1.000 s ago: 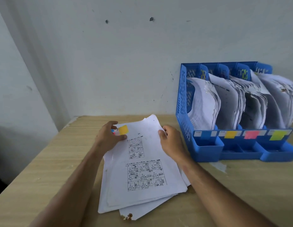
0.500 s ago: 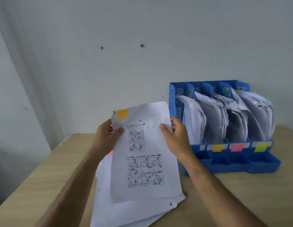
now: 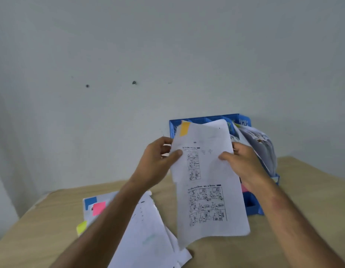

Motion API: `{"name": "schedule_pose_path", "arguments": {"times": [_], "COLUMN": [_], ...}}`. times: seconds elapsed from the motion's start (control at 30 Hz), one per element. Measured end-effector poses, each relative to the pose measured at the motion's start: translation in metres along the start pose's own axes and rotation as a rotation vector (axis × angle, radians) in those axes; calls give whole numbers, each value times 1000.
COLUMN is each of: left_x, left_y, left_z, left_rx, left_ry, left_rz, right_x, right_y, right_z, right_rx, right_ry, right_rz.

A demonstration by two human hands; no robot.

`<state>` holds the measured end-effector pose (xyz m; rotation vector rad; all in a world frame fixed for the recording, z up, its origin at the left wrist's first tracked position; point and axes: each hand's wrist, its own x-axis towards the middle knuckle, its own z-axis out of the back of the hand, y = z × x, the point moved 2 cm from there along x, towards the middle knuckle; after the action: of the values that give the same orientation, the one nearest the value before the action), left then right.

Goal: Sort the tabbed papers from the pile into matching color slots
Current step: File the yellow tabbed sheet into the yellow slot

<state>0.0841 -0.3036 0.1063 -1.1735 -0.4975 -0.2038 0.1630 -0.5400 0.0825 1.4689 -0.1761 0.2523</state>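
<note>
**Orange-tabbed sheet held up before the rack**

Both hands held one sheet (image 3: 208,178) upright in the air, in front of the blue rack (image 3: 253,207) and covering most of it. The left hand (image 3: 158,161) pinched the sheet's left edge, thumb on the printed face and fingers curled behind. The right hand (image 3: 243,161) gripped the right edge the same way, thumb in front. The sheet carried comic panels in two blocks and an orange tab (image 3: 185,128) at its top left corner, which stood level with the rack's top rim. Its lower end hung free and curled a little above the table (image 3: 42,229).

Right of the sheet, filed papers (image 3: 260,144) bulged out of the rack's far-right slot. A bit of pink showed on the rack's front, just behind the right wrist; the other slot labels were hidden.

The pile (image 3: 148,229) lay flat on the table to the left of the rack, partly under the left forearm. At the pile's far left corner a blue tab (image 3: 90,202), a pink tab (image 3: 99,207) and a yellow tab (image 3: 81,227) stuck out from different sheets.

The rack stood against a pale wall (image 3: 167,55).
</note>
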Motion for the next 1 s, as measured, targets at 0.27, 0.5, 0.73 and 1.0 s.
{"name": "schedule_pose_path", "arguments": {"times": [0.27,0.5,0.73,1.0], "left_x": [37,48,51,74], "left_y": [-12,-7,-1,-8], "left_z": [-62,-73,-78,-114], "left_rx": [192,250,685,1135], "left_ry": [145,74,-220,388], "left_rz": [16,30,-350,-241], "right_x": [20,30,27,15], "right_y": [-23,-5,13,42], "right_z": [45,76,89,72], "right_rx": [-142,-373,-483,-489], "right_ry": [95,-111,-267,-352], "right_rz": [-117,60,229,423]}}
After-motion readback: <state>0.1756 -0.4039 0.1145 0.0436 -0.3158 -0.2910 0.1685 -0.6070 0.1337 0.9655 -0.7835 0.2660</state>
